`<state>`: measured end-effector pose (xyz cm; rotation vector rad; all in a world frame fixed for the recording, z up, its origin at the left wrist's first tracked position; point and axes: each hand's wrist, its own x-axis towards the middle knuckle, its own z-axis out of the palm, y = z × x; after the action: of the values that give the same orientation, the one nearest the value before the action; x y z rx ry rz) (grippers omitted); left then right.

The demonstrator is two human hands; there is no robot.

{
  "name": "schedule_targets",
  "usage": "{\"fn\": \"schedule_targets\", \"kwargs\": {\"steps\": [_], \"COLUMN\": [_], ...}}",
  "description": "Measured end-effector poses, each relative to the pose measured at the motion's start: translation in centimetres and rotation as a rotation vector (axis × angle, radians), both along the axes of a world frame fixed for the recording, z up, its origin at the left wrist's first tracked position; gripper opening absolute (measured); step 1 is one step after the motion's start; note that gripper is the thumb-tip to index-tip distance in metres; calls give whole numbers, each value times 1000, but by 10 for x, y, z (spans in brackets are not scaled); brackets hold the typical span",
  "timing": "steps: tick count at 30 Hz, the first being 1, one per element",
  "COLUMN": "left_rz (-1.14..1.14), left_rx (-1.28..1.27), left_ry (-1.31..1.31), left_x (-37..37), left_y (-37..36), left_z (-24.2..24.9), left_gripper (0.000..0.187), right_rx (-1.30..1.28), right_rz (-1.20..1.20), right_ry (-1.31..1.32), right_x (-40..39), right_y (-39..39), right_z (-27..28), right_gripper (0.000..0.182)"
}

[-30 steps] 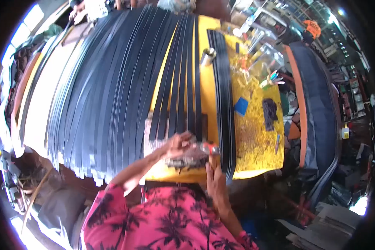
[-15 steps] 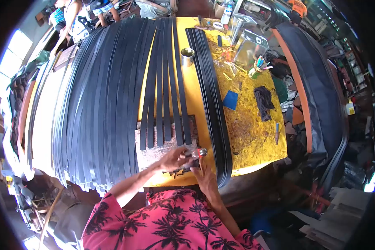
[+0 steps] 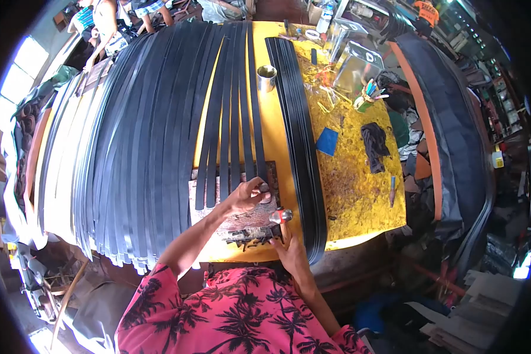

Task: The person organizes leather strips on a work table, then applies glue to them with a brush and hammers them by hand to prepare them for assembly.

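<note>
A hammer point(image 3: 281, 216) with a silvery head and a red band lies over the near right corner of a worn board point(image 3: 236, 218), its handle in the person's right hand point(image 3: 289, 253), whose fingers are narrowly closed around it. Just ahead and to the left, the left hand point(image 3: 246, 196) is curled nearly shut about a small dark round-ended piece point(image 3: 264, 187), at the near ends of several fanned black strips point(image 3: 224, 147); whether the piece touches a strip cannot be told. Dark scraps point(image 3: 248, 242) lie at the board's near edge. A wide spread of black strips point(image 3: 141, 147) covers the left of the yellow table point(image 3: 366, 203). To the right of the board runs a long black bundle point(image 3: 304, 153), with a metal cup point(image 3: 266, 79) near its far end. Farther right are a blue square point(image 3: 327, 141) and a crumpled dark cloth point(image 3: 374, 146).
</note>
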<state>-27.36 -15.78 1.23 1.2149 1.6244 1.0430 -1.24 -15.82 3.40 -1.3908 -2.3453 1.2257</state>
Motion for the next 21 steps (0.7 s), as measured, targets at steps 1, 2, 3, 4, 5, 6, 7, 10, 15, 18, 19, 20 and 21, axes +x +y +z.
{"fn": "schedule_targets", "kwargs": {"steps": [1,2,3,4,5,6,7,10,15,18,19,20,21], "left_rz": [-6,-12,-12,-36,-60,-60,-61,-61,-62,-52,-58,-65,-63], "left_rx": [43,85,81,-27,-133,-133,-113,-56,61,96,48,0,2], "left_ry": [6,11,9,13,18,17,10,21,46,56,44,32,32], "left_x": [0,0,0,-1,-2,-2,-2,-2,-2,0,0,0,0], "left_y": [0,0,-1,-1,0,-1,-1,-2,-3,-3,-4,-5,-5], "left_z": [-7,-3,2,7,12,11,11,6,-7,-3,0,2,0], "left_gripper": [24,25,25,27,29,29,29,29,26,23,22,21,21], "right_rx": [-2,-5,-8,-13,-15,-16,-1,14,-29,-47,-51,-55,-53], "right_rz": [-3,-6,-6,1,8,9,12,10,10,11,18,25,27], "right_ry": [-7,-15,-18,-37,-57,-57,-49,-33,-84,-62,-82,-100,-101], "right_x": [0,-1,-1,0,0,1,1,2,-3,-3,-3,-3,-3], "right_y": [0,0,-1,0,0,0,0,0,2,3,3,3,4], "right_z": [3,5,4,5,4,2,0,-2,13,16,14,14,14], "right_gripper": [68,68,68,68,69,69,69,70,68,66,65,64,64]}}
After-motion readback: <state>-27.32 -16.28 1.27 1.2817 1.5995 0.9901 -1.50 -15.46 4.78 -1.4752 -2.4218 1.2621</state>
